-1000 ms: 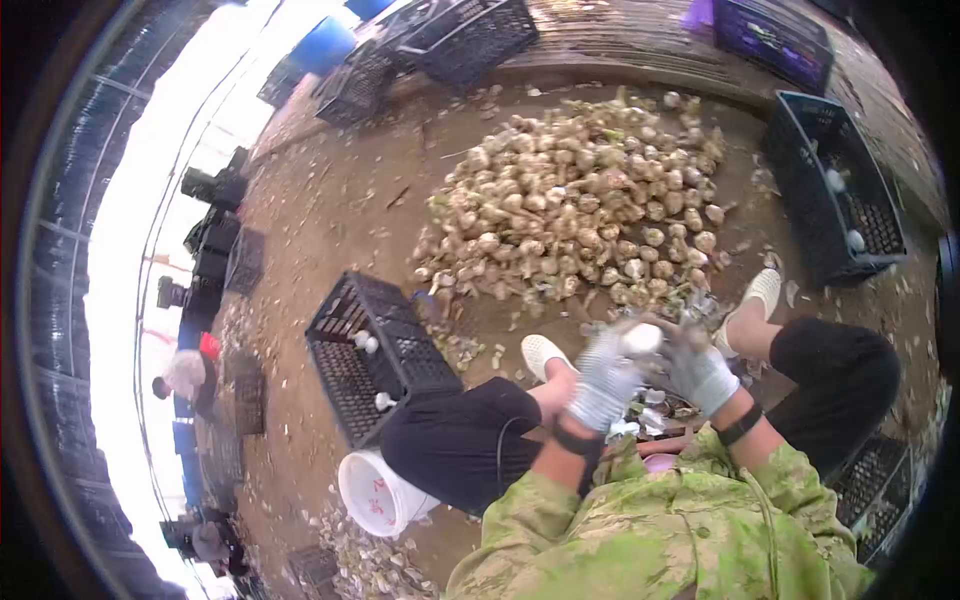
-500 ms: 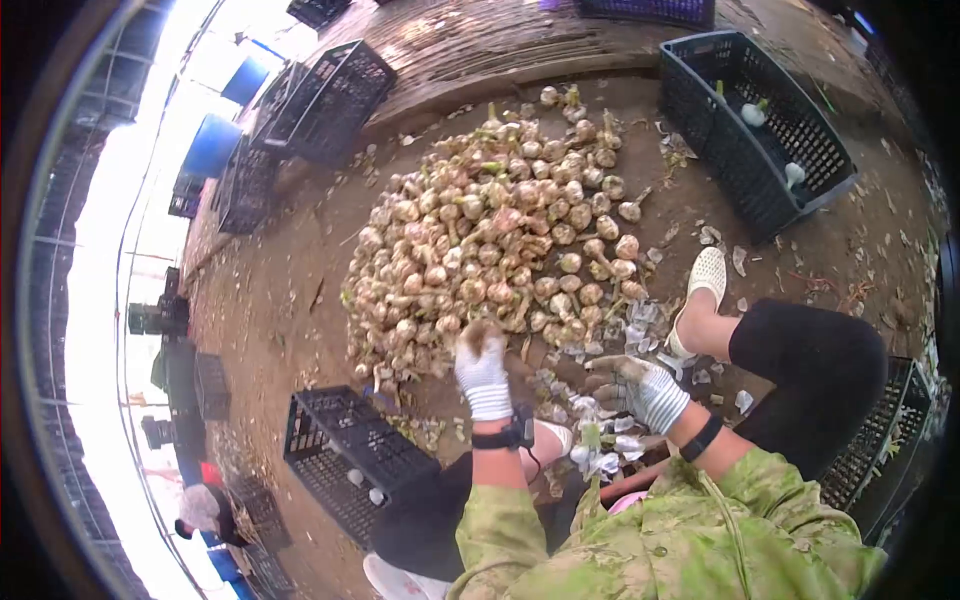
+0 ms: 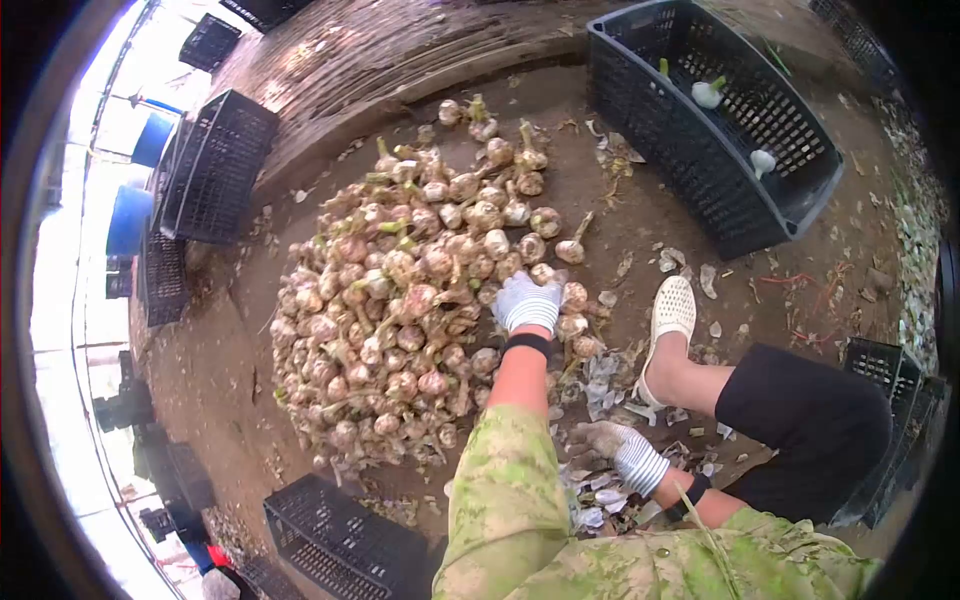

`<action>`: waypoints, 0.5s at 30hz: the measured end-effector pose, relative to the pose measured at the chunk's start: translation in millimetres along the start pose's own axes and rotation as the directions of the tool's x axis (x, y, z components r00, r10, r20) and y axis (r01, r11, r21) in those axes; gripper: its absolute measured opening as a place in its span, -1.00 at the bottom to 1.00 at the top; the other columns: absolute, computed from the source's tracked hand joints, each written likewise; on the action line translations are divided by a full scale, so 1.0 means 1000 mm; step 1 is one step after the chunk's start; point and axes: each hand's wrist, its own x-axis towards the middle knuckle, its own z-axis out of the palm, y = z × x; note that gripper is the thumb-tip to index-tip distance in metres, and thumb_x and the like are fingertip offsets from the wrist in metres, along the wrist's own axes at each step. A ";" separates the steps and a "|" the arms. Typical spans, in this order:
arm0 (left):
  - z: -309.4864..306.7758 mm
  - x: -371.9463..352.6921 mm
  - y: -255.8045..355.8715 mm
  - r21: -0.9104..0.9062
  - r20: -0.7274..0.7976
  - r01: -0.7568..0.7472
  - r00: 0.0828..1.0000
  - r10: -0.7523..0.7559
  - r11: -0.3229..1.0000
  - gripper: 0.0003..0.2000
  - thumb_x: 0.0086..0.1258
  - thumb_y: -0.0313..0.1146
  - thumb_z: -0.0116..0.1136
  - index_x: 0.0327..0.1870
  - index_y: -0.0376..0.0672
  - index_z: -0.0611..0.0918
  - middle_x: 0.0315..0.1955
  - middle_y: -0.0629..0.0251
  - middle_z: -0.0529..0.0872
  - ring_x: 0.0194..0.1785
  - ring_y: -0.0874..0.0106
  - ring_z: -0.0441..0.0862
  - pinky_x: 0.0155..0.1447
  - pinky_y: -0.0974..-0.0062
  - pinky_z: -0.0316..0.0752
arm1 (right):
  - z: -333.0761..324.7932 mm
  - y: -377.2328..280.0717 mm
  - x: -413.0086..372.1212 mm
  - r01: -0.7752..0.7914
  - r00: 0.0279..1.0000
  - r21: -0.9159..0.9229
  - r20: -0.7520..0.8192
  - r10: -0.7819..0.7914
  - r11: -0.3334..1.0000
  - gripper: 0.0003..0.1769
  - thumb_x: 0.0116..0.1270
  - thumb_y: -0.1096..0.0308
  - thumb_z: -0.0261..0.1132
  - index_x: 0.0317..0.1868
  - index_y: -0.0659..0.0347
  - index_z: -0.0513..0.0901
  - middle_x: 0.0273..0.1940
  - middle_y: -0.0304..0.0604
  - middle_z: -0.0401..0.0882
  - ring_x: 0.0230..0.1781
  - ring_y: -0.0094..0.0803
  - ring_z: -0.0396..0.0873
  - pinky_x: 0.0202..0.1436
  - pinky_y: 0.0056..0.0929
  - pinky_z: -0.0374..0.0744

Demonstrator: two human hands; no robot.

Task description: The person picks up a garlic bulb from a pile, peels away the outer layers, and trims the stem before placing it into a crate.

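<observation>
Left hand [image 3: 529,303] is palm-down at the right-hand edge of the garlic pile [image 3: 365,310] on the floor [image 3: 225,330] — guessing the pile's out front because that's an easy arm's reach. Can't tell if those fingers are closed on a bulb, since the back of the hand blocks the tips. Right hand [image 3: 612,445] is lower, among papery scraps [image 3: 600,385], fingers loosely bent, grip hidden too, probably tucked in to leave room. Black crate [image 3: 660,140] sits open side up — likely so the white bulbs [image 3: 707,94] can lie loose inside.
</observation>
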 end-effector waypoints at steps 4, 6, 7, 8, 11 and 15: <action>0.015 0.015 -0.020 -0.330 -0.015 -0.113 0.993 0.114 0.937 -0.57 0.15 -0.03 0.15 -0.15 -0.22 0.62 -0.22 0.03 0.67 -0.10 0.13 0.61 0.01 0.33 0.47 | -0.001 -0.014 -0.005 -0.007 0.997 -0.066 -0.082 0.002 0.998 -0.51 0.31 0.14 0.16 0.10 0.35 0.42 0.01 -0.03 0.50 -0.03 -0.23 0.52 0.02 -0.22 0.53; 0.018 -0.013 -0.051 -0.809 -0.125 -0.274 0.945 0.303 0.520 -0.62 0.20 -0.25 0.17 -0.02 -0.30 0.56 -0.18 0.06 0.66 -0.08 0.29 0.61 0.05 0.47 0.44 | -0.012 -0.007 0.002 0.017 0.999 0.153 -0.052 -0.009 0.988 -0.52 0.31 0.15 0.15 0.10 0.33 0.42 -0.05 -0.07 0.52 -0.09 -0.26 0.54 -0.04 -0.26 0.55; -0.009 -0.045 -0.062 -0.801 -0.133 -0.344 0.900 0.415 0.490 -0.57 0.23 -0.31 0.15 0.10 -0.31 0.47 -0.05 0.11 0.60 0.02 0.39 0.53 0.12 0.53 0.37 | -0.017 -0.001 0.006 0.020 0.999 0.358 -0.033 -0.009 0.934 -0.54 0.32 0.16 0.15 0.10 0.31 0.43 -0.11 -0.11 0.55 -0.15 -0.30 0.56 -0.10 -0.29 0.56; -0.031 -0.085 -0.069 -0.856 -0.112 -0.313 0.890 0.443 0.411 -0.54 0.25 -0.36 0.13 0.18 -0.27 0.40 0.08 0.13 0.50 0.13 0.36 0.44 0.20 0.48 0.32 | -0.015 0.002 0.009 0.046 0.987 0.199 -0.160 -0.014 0.979 -0.58 0.32 0.21 0.14 0.09 0.28 0.45 -0.20 -0.16 0.56 -0.22 -0.34 0.55 -0.19 -0.31 0.55; -0.039 -0.181 -0.110 -0.990 0.030 -0.044 0.859 0.512 0.131 -0.54 0.26 -0.41 0.18 0.17 -0.27 0.38 0.05 0.22 0.49 0.11 0.42 0.45 0.17 0.45 0.37 | -0.004 -0.009 0.001 0.128 0.992 0.363 -0.062 -0.113 0.923 -0.64 0.26 0.29 0.22 0.02 0.31 0.51 -0.19 -0.22 0.58 -0.24 -0.37 0.54 -0.21 -0.35 0.54; -0.024 -0.271 -0.136 -0.998 -0.011 -0.042 0.879 0.476 0.056 -0.51 0.21 -0.42 0.23 0.18 -0.25 0.39 0.02 0.19 0.52 0.09 0.33 0.47 0.17 0.38 0.39 | 0.031 -0.021 -0.023 -0.015 0.991 0.388 0.129 -0.038 0.921 -0.77 0.25 0.41 0.23 -0.11 0.33 0.57 -0.24 -0.21 0.61 -0.32 -0.49 0.56 -0.23 -0.52 0.56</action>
